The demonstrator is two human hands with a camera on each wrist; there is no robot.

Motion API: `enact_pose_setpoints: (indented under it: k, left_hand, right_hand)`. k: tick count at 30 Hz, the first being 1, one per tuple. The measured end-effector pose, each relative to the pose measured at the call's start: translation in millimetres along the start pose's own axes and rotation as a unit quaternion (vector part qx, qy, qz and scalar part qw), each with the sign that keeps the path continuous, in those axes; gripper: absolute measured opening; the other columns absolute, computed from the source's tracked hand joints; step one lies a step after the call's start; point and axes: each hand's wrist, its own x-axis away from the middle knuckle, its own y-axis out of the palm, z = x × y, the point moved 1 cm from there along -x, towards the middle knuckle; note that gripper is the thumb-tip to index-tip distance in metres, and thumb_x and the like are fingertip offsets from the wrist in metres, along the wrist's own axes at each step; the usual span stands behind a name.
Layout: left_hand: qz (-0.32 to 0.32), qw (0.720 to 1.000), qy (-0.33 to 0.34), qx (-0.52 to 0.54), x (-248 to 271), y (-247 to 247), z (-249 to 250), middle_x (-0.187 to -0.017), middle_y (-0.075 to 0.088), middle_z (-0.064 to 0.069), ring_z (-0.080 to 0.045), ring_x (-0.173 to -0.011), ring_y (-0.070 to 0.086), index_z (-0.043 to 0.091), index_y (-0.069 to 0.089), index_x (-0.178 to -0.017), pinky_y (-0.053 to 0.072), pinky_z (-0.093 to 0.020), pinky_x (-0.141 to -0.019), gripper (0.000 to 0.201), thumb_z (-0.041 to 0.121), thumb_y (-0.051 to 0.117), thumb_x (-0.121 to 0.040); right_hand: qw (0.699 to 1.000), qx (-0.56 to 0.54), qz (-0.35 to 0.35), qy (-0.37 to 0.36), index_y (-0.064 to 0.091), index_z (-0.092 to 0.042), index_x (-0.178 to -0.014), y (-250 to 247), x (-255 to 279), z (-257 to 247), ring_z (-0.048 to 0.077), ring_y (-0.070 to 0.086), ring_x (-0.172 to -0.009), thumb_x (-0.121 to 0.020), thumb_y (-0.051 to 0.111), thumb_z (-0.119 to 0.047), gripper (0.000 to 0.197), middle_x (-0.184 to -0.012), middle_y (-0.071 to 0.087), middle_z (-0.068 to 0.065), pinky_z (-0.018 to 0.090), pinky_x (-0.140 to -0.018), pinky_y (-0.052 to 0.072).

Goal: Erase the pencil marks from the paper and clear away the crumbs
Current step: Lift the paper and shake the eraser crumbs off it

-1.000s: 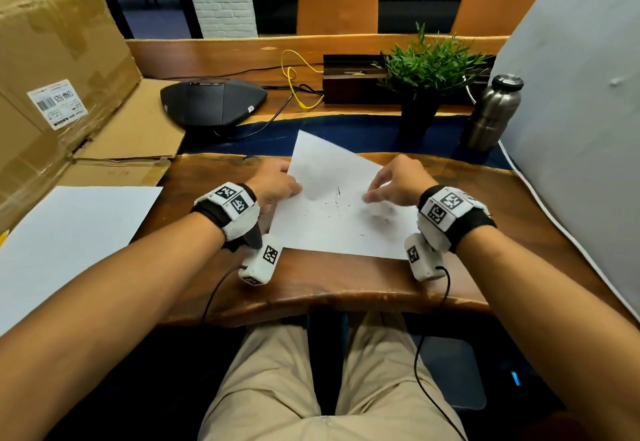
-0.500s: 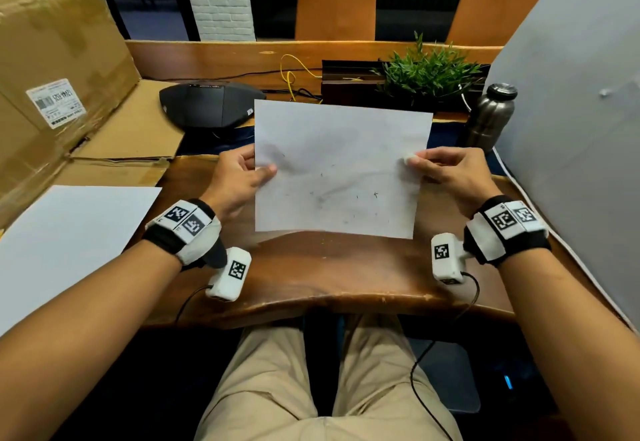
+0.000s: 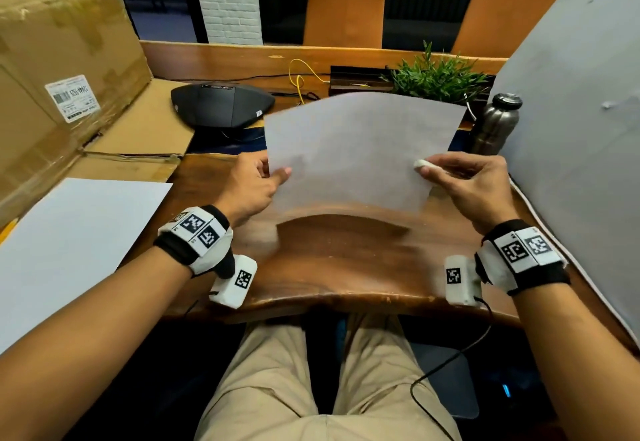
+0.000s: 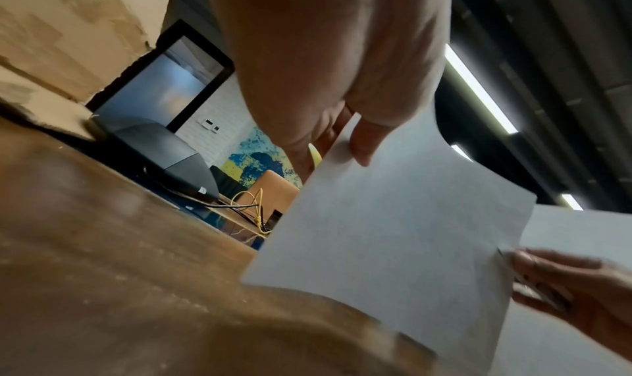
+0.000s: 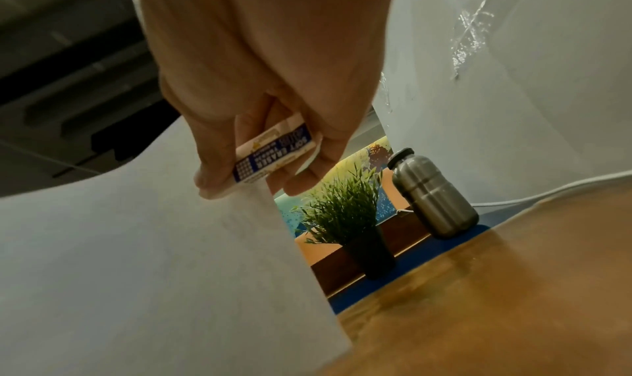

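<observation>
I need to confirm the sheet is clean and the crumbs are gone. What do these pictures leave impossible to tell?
- Leftover pencil marks: the paper is motion-blurred in the head view; both wrist views show only its underside.
- Crumbs on the desk: blurred in every view, too small to see.
- Left hand fingers behind the sheet: hidden by it in the head view.
- Eraser: mostly covered by the right hand; only its tip shows in the head view.

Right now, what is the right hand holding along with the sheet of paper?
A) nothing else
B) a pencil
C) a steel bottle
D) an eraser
D: the right hand grips a wrapped eraser against the edge of the paper.
</observation>
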Motion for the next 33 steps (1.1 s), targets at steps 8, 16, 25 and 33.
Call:
enact_pose_setpoints:
  k: [8,16,25,33]
  left_hand:
    - [-0.005,1.000,-0.016,0.014,-18,-8,1,-0.092,0.071,-0.001,-0.011,-0.081,0.068,0.007,0.069,-0.096,0.055,-0.029,-0.073,0.027,0.030,0.056,-0.099]
    - [-0.017,0.989,-0.073,0.127,-49,-29,7,-0.082,0.075,0.005,-0.009,-0.078,0.071,0.004,0.066,-0.098,0.057,-0.026,-0.074,0.018,0.014,0.051,-0.102]
    - [-0.080,0.953,-0.178,0.233,-35,-29,-2,-0.125,0.067,-0.007,-0.023,-0.109,0.067,0.011,0.053,-0.134,0.055,-0.038,-0.091,0.033,0.024,0.044,-0.105]
    - [-0.077,0.944,-0.201,0.251,-27,-32,-17,-0.122,0.067,-0.006,-0.021,-0.105,0.068,0.011,0.048,-0.137,0.056,-0.038,-0.088,0.034,0.022,0.041,-0.106]
  right_hand:
    - [1.000,0.003,0.000,0.027,0.080,-0.011,-0.094,10,-12,4,0.010,0.072,-0.082,-0.078,0.086,-0.024,0.021,-0.088,0.078,0.003,0.028,-0.082,0.059]
    - [0.995,-0.034,-0.064,0.064,0.078,-0.016,-0.088,13,-35,-13,0.021,0.073,-0.085,-0.072,0.084,-0.031,0.024,-0.088,0.077,0.009,0.036,-0.083,0.060]
    - [0.985,-0.090,-0.096,0.115,0.075,-0.002,-0.098,25,-26,-18,0.010,0.072,-0.077,-0.072,0.081,-0.024,0.034,-0.088,0.075,0.006,0.021,-0.073,0.060]
    - [0.991,0.130,0.001,-0.012,0.079,-0.019,-0.091,46,-37,-31,0.014,0.068,-0.101,-0.080,0.082,-0.042,0.025,-0.105,0.072,0.003,0.037,-0.093,0.056]
